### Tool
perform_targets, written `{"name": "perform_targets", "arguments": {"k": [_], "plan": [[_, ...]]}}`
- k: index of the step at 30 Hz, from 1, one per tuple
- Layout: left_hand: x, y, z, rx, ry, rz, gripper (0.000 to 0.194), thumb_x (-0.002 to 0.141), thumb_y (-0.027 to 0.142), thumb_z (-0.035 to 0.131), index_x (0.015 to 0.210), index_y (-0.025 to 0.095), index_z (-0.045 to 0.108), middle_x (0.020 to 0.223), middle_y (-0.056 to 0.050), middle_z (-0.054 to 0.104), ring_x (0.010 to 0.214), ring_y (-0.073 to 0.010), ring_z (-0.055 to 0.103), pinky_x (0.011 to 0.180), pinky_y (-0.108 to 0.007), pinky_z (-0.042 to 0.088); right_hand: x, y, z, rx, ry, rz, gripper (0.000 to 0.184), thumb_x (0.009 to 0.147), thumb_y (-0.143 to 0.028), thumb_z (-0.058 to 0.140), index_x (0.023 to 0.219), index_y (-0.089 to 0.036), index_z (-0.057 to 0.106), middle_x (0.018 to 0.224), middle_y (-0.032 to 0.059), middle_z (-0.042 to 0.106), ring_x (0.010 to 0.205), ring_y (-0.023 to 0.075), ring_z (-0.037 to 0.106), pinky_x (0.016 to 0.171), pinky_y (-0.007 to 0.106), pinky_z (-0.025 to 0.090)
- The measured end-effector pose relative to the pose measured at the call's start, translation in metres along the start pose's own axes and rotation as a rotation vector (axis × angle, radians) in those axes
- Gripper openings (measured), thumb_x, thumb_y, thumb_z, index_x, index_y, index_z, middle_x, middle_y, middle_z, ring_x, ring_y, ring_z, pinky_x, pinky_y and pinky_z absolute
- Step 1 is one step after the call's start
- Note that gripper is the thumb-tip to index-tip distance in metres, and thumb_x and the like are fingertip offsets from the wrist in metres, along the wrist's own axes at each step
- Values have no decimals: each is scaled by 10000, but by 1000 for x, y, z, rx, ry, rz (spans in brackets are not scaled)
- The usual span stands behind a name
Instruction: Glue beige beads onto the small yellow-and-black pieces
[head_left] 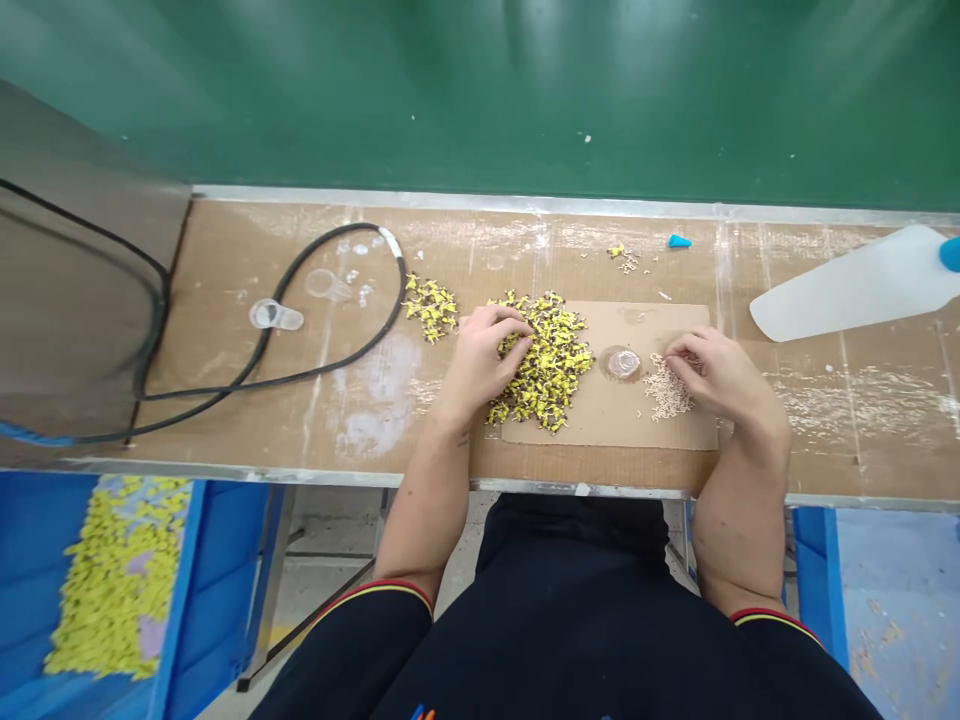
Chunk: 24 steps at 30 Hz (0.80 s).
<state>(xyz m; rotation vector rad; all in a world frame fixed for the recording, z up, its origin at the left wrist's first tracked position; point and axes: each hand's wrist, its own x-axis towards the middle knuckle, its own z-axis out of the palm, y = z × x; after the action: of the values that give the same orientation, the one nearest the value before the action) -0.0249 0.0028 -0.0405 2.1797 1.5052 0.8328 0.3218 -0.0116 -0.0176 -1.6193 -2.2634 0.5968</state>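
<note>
My left hand (486,358) is over the left side of a heap of small yellow-and-dark plastic pieces (551,365). Its thumb and fingertips come close together in a pinch; whatever is between them is too small to make out. At the right, my right hand (716,372) reaches into a little pile of tiny beige pieces (666,393). Its fingers are curled and pressed together, hiding what they may hold. Between the two piles a small round clear dish (623,364) sits on a flat cardboard sheet (600,432).
A smaller yellow cluster (433,309) lies left of the heap. Further left are a looped black cable (330,370) and clear plastic scoops (276,315). A blue cap (679,241) and a white bottle (855,285) lie right. Blue bins (217,580) stand below the table.
</note>
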Motion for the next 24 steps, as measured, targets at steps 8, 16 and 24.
{"name": "perform_targets", "arguments": {"k": [8, 16, 24], "plan": [[-1, 1, 1, -63, 42, -4, 152, 959, 154, 590, 965, 212, 731, 993, -44, 769, 961, -193, 693, 865, -356, 480, 2, -9, -6, 96, 109, -5, 131, 908, -232, 554, 779, -250, 559, 766, 24, 654, 658, 184, 580, 653, 346, 453], [0, 1, 1, -246, 324, 93, 218, 917, 86, 600, 1048, 205, 728, 900, -19, 724, 843, -128, 679, 778, -268, 534, -2, -8, -3, 266, 269, -28, 101, 859, -185, 608, 803, -252, 558, 866, 32, 764, 679, 172, 689, 638, 316, 533], [0, 5, 11, -715, 427, 18, 120, 909, 237, 728, 1025, 235, 758, 932, -28, 704, 806, -107, 687, 731, -233, 580, -3, -14, 1, 321, 387, -80, 135, 810, -140, 697, 764, -246, 628, 841, 20, 798, 712, 185, 746, 612, 306, 566]]}}
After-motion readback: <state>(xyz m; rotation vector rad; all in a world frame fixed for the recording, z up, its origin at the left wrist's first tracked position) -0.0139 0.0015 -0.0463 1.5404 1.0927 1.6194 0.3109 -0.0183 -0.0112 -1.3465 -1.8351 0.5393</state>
